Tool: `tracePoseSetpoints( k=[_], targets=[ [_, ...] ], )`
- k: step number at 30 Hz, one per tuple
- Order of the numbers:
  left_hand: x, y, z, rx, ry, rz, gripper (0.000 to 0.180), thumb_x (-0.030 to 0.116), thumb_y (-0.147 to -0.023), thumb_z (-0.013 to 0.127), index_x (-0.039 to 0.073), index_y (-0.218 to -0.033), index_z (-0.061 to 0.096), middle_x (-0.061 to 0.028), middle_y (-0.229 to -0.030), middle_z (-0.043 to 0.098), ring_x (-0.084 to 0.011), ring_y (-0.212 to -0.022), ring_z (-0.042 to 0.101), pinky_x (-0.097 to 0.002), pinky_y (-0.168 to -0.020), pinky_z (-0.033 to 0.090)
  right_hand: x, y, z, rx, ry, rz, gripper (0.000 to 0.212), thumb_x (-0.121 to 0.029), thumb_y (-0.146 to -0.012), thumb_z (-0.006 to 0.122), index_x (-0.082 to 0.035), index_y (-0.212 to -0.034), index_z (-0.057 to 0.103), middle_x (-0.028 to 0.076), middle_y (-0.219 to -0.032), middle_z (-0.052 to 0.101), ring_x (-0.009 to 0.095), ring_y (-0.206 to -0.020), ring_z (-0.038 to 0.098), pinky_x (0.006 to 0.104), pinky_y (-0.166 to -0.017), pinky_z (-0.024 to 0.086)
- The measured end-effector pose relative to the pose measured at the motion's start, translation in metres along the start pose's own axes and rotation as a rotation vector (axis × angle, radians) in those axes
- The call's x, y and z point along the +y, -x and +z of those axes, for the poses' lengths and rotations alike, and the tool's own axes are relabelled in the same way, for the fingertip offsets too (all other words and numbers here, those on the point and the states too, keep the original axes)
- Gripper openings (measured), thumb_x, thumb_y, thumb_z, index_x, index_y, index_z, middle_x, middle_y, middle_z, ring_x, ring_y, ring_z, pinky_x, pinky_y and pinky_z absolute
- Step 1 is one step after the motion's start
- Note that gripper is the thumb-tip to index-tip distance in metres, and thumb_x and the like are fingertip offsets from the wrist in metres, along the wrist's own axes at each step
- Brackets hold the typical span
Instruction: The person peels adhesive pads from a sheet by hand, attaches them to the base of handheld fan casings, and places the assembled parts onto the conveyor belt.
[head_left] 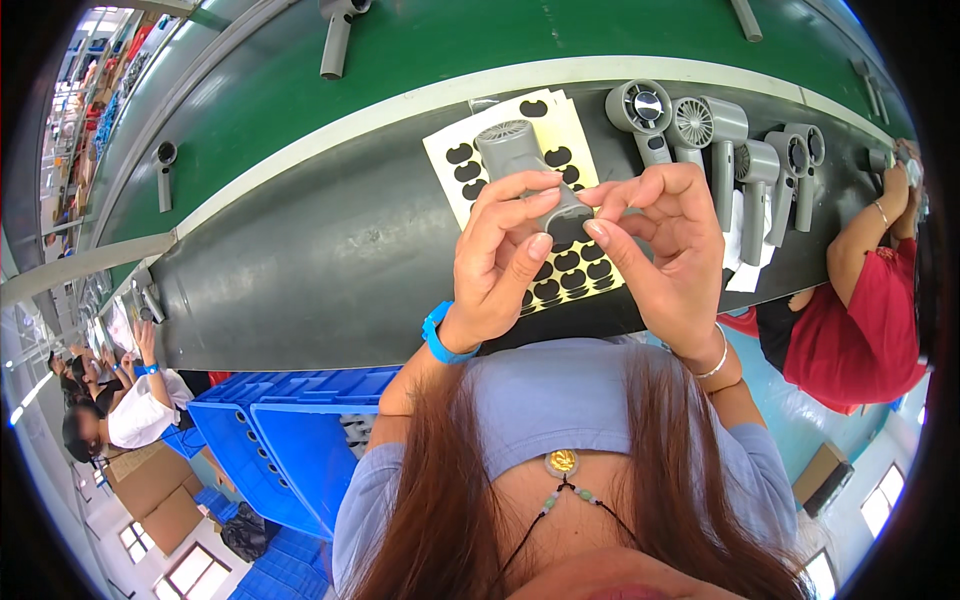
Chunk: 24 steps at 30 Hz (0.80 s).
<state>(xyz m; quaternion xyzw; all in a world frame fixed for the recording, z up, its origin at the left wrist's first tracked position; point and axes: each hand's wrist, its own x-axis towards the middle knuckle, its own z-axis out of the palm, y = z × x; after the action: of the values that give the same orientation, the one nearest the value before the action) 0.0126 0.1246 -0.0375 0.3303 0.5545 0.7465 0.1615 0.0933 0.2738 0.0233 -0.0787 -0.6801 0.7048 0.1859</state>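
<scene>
A grey handheld fan [512, 152] lies tilted over the sticker sheets, its round grille away from me. My left hand [492, 262] grips its handle near the close end. At that end sits a black oval sticker [568, 228]. The thumb and forefinger of my right hand [668, 240] pinch at the sticker's right edge, the other fingers curled. Whether the sticker lies fully flat cannot be made out. Beneath the fan, a stack of pale yellow sheets [572, 128] carries rows of black oval stickers, partly hidden by my hands.
Several grey handheld fans [692, 125] stand close together right of the sheets, with white paper [745, 245] beside them. Beyond the dark worktable [290, 250] runs a green conveyor [440, 50] carrying scattered fans. Blue crates [300, 450] stand at lower left. A co-worker in red [860, 320] works at right.
</scene>
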Motion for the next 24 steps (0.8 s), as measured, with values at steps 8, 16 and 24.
tracePoseSetpoints(
  k=[8, 16, 24],
  targets=[
    [0.0007, 0.0005, 0.0020, 0.006, 0.013, 0.007, 0.027, 0.006, -0.092, 0.054, 0.000, -0.118, 0.056, -0.0159, -0.128, 0.048, -0.0055, -0.068, 0.050, -0.0206, -0.061, 0.043, -0.0066, 0.0005, 0.0018, 0.020, 0.025, 0.073, 0.030, 0.009, -0.083, 0.062, -0.004, -0.101, 0.042, 0.007, -0.090, 0.058, 0.019, -0.102, 0.060, 0.0270, -0.082, 0.051],
    [0.0007, -0.0028, 0.0047, -0.007, 0.063, 0.029, 0.031, -0.005, -0.087, 0.056, -0.001, -0.118, 0.055, -0.0168, -0.130, 0.046, -0.0101, -0.083, 0.059, -0.0230, -0.068, 0.049, -0.0075, 0.0000, 0.0008, 0.011, 0.115, 0.069, 0.030, 0.008, -0.084, 0.060, -0.002, -0.105, 0.042, 0.008, -0.091, 0.058, 0.018, -0.101, 0.061, 0.0265, -0.080, 0.051],
    [0.0001, -0.0048, 0.0083, -0.006, 0.037, 0.038, 0.033, -0.010, -0.084, 0.056, -0.002, -0.117, 0.055, -0.0168, -0.130, 0.045, -0.0143, -0.093, 0.062, -0.0248, -0.070, 0.054, -0.0084, -0.0008, 0.0005, 0.039, 0.240, 0.032, 0.031, 0.009, -0.084, 0.060, -0.001, -0.106, 0.041, 0.007, -0.089, 0.057, 0.017, -0.095, 0.062, 0.0262, -0.077, 0.052]
  ],
)
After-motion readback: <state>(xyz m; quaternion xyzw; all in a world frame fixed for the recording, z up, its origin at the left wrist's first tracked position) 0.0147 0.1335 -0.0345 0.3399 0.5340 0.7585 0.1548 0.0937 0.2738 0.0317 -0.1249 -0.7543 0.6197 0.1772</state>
